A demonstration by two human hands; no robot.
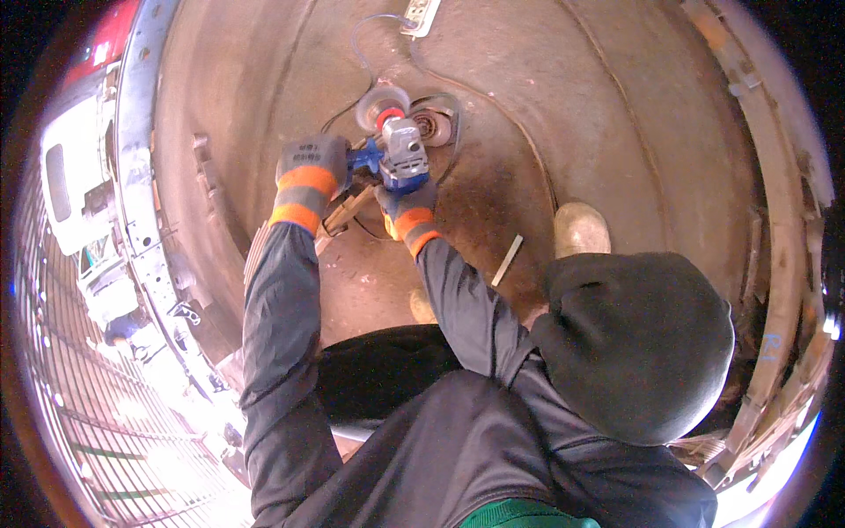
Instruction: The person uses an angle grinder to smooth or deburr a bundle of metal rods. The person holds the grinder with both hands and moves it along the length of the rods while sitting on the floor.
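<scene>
My left hand [308, 172], in a grey glove with orange bands, grips the blue side handle of an angle grinder [400, 150]. My right hand [409, 214], gloved the same way, holds the grinder's grey and blue body from behind. The grinder's round disc [381, 107], with a red hub, points away from me and rests against the rusty curved metal surface [546, 106]. A second round disc [434, 128] lies just right of the grinder's head. A wooden piece [349, 211] sits under my hands.
A grey cable loops from the grinder to a white power strip [421, 15] at the top. A flat metal strip [508, 260] and a light boot [581, 229] lie to the right. A metal rail [141, 176] and grating [97, 414] run along the left.
</scene>
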